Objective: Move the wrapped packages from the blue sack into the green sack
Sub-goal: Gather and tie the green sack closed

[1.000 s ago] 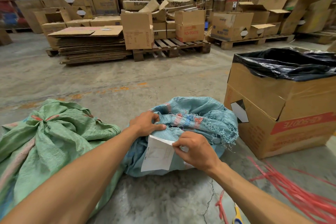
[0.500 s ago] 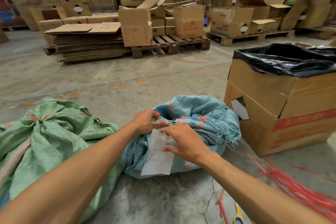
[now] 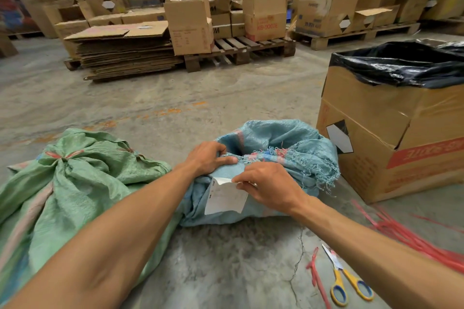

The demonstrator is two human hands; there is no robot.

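Observation:
A blue woven sack (image 3: 288,143) sits on the concrete floor in front of me, its frayed mouth rolled down. My left hand (image 3: 208,158) grips the near rim of the blue sack. My right hand (image 3: 268,188) pinches the top edge of a white paper label (image 3: 223,199) that lies against the sack's front. To the left lies the green sack (image 3: 75,183), its top tied shut with a red strip. No wrapped packages show; the blue sack's inside is hidden.
A large cardboard box (image 3: 391,133) lined with a black bag stands close on the right. Red plastic ties (image 3: 406,236) and yellow-handled scissors (image 3: 349,281) lie on the floor at lower right. Pallets of cartons and flattened cardboard (image 3: 125,52) stand farther back.
My right hand slid from flat on the label up to its top edge and now pinches it, folding the corner. My left hand stays on the sack's rim. The camera tilted down slightly.

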